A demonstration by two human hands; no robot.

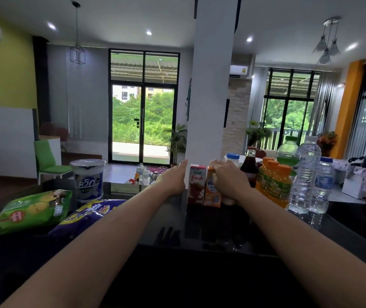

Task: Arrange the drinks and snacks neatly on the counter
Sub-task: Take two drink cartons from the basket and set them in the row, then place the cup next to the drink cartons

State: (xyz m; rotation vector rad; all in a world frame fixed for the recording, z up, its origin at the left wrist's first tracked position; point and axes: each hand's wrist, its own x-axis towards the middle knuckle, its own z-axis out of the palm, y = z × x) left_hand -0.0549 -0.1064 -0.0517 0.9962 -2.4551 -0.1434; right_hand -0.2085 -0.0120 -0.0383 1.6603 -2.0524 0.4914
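Observation:
On the black counter [199, 227], a red juice carton [196, 185] and an orange juice carton [211, 192] stand side by side. My right hand [228, 177] is closed around the orange carton's top and right side. My left hand [174, 177] reaches out just left of the red carton, fingers extended, holding nothing. To the right stand a dark red bottle [250, 165], several orange drink bottles [274, 182], a green bottle [288, 152] and two water bottles [306, 174]. A noodle cup [88, 178], a green snack bag [28, 211] and a purple snack bag [88, 215] lie at the left.
A white pillar [210, 85] rises right behind the cartons. A blue-capped white bottle [232, 158] is partly hidden behind my right hand. Tissue boxes and clutter [355, 181] sit at the far right. A low table with bottles [146, 175] stands beyond the counter.

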